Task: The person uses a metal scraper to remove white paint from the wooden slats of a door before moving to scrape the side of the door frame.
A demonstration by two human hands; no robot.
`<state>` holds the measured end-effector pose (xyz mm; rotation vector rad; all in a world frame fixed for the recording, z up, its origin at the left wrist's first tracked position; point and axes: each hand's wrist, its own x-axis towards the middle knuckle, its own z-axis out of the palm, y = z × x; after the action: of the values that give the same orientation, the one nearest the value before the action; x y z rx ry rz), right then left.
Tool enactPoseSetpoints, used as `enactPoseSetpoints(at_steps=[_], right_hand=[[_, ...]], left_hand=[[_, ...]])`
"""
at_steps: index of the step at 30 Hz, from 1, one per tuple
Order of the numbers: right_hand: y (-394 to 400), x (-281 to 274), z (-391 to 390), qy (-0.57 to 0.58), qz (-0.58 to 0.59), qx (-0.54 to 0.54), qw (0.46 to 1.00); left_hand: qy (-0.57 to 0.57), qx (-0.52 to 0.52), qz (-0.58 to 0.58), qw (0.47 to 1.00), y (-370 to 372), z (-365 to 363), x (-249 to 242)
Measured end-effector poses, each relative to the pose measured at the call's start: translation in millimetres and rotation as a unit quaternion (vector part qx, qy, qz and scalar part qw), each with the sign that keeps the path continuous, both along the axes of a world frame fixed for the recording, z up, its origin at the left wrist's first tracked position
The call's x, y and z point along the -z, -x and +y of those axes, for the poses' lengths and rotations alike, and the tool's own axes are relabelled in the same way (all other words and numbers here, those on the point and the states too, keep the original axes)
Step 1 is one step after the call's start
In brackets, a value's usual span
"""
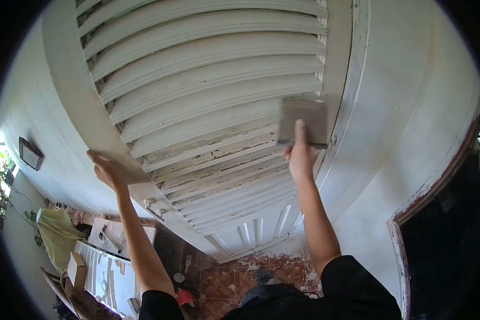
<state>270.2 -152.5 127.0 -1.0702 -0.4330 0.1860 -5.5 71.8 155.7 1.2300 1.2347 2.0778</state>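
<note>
My right hand (301, 154) grips a wide flat scraper (304, 120), its index finger stretched along the blade. The blade lies over the right ends of the slats of a white louvered door (208, 80), beside the right stile. My left hand (106, 169) rests on the door's left stile, above the door handle (154, 209), with its fingers apart and nothing in them. Several middle slats (213, 154) show chipped, brownish paint, while the upper ones look white. Whether the blade touches the slats cannot be made out.
At the lower left a table (98, 269) bears a small box (76, 271) and tools, with a greenish cloth (56, 234) behind. A small frame (31, 153) hangs on the left wall. White flecks cover the tiled floor (218, 282). A dark doorway is at right.
</note>
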Motion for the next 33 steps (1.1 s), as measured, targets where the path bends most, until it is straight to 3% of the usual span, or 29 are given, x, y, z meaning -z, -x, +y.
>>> enactPoseSetpoints(at_steps=[2, 4, 6, 7, 10, 12, 14, 15, 16, 21, 25, 27, 30, 33], right_hand=[[-18.1, 7.0, 4.2, -0.076, 0.128, 0.029, 0.988], [-5.2, 5.9, 3.9, -0.042, 0.101, 0.051, 0.993], [-9.3, 5.6, -11.2, 0.004, -0.006, -0.022, 1.0], [-11.2, -1.9, -18.4, -0.014, 0.069, -0.029, 0.997], [-30.9, -1.8, -11.6, -0.093, 0.099, 0.008, 0.991], [-16.8, 3.8, -3.5, -0.093, 0.087, 0.0, 0.992], [-3.6, 1.5, -11.1, 0.015, 0.014, -0.075, 0.997], [-11.8, -0.9, -11.1, -0.015, 0.081, -0.042, 0.996], [-19.6, -0.6, -10.5, -0.072, 0.055, -0.021, 0.996], [3.8, -2.8, -7.8, 0.035, -0.004, -0.091, 0.995], [-0.5, 0.8, -3.3, -0.028, 0.07, -0.06, 0.995], [10.3, 5.0, -5.8, 0.048, -0.009, -0.113, 0.992], [-9.3, 4.7, -1.3, -0.021, 0.046, -0.055, 0.997], [1.9, 4.9, -1.7, 0.0, -0.001, -0.076, 0.997]], left_hand=[[-0.021, -0.032, 0.003, 0.999, -1.8, -1.3, 0.4], [-0.02, -0.018, 0.004, 1.0, -1.6, -3.4, -0.9], [-0.009, -0.009, 0.01, 1.0, 1.0, -1.2, 0.5], [-0.01, -0.004, 0.007, 1.0, -0.9, -5.0, -1.3], [-0.029, -0.012, 0.002, 1.0, -3.9, -4.9, -1.7], [-0.047, -0.029, 0.0, 0.998, -2.6, -3.5, -1.5], [-0.01, -0.008, 0.035, 0.999, 0.9, -3.5, -0.4], [-0.008, -0.01, 0.034, 0.999, 1.9, -3.6, -0.3], [-0.011, -0.008, 0.031, 0.999, 1.4, -3.9, -0.8], [-0.034, -0.028, 0.005, 0.999, -4.0, -9.1, -4.6], [-0.014, -0.022, 0.033, 0.999, -0.7, -7.5, -1.0], [-0.007, -0.015, 0.027, 1.0, -1.1, -7.2, -2.2], [-0.018, -0.027, 0.025, 0.999, -2.4, -4.1, 2.3], [-0.031, -0.046, 0.022, 0.998, -3.0, -3.1, -0.7]])
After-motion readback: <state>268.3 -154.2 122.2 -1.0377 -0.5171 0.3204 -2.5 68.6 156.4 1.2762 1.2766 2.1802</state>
